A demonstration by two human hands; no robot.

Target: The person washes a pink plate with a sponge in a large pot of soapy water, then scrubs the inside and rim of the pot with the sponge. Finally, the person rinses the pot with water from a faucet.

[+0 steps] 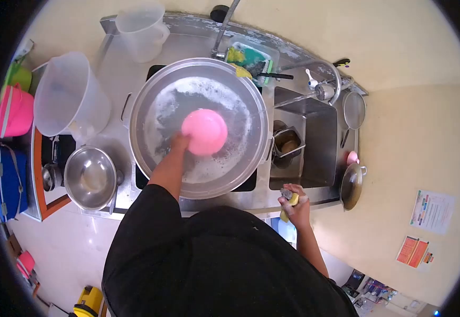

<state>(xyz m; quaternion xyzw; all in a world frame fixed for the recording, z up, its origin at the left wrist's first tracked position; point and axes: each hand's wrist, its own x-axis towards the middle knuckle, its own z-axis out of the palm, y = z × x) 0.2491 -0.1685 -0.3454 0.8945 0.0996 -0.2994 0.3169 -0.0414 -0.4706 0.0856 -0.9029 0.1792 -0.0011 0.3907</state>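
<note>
while the left hand (180,141) is closed on the near-left edge of the pink bowl (207,131), as the head view shows it, the right hand (297,203) is curled around a yellow sponge (292,201) with some grey scouring material (286,194) at its top. the fingers of the left hand are partly hidden against the bowl, so their exact grip cannot be told. the pink bowl is inside the large round basin (140,153), near its middle, with cloudy water and white suds around it; how deep it sits is unclear. the right hand is well apart from the basin, by the front edge of the bench (119,141), just below the sink (322,153). a thin stream of water runs from the faucet (325,92) toward the right side of the basin. a metal container (289,142) lies tilted within the sink. behind the basin is a tray (264,51) with yellow and green cleaning pads, and a black handle sticks out over its front edge. to the left of the basin are a metal bowl (91,178) and a large translucent bucket (66,98); a translucent pitcher (140,37) is at the back. on the right, a strainer (354,111) and a round pan (351,186) are beside the wall.
</note>
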